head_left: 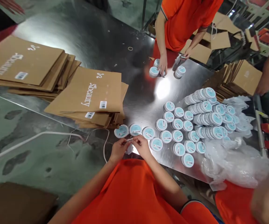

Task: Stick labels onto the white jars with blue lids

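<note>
The left hand and right hand pinch a small whitish piece at lower centre, just beside rows of round blue-lidded tubs, their contents hidden.

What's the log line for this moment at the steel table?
left hand: pinches small white item | right hand: pinches same item | beside: round blue-lidded containers | rest: steel table, flattened kraft cartons, clear plastic wrap

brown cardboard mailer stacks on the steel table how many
3: one brown cardboard mailer stack at far left, a second just right of it, a third at upper right; others could lie out of view.
</note>
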`<action>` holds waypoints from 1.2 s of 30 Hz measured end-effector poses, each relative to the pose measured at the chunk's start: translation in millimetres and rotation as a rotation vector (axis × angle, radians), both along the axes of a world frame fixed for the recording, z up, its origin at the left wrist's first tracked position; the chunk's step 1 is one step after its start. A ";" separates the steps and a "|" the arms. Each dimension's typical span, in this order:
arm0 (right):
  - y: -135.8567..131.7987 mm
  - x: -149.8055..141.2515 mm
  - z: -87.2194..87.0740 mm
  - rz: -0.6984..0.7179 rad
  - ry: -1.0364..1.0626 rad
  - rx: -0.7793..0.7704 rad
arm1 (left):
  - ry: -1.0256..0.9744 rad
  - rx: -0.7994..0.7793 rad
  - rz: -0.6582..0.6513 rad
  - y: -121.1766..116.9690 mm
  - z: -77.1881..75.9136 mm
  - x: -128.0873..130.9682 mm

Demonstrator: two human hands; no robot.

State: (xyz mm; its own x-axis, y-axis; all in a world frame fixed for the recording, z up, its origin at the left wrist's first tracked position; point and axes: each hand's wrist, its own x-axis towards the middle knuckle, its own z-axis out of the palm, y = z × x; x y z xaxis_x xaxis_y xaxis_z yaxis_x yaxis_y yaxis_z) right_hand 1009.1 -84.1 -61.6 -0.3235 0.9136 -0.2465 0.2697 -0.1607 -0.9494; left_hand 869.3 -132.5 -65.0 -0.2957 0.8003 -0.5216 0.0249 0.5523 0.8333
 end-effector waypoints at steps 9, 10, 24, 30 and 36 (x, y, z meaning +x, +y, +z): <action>8.2 -7.9 -26.6 -0.044 -0.100 -0.003 | 0.305 0.049 -0.206 -14.7 -27.3 -15.7; 12.4 -9.1 -31.5 -0.062 -0.173 0.026 | 0.384 0.075 -0.242 -16.6 -33.0 -19.3; 50.5 -65.1 -52.8 0.084 -0.753 0.002 | 0.877 0.184 -0.586 -21.7 -72.9 -29.2; 46.0 -69.4 -52.5 0.061 -0.769 0.019 | 0.944 0.169 -0.595 -21.7 -75.4 -28.0; 43.2 -73.0 -53.9 0.054 -0.807 0.057 | 0.974 0.164 -0.604 -20.5 -76.0 -27.6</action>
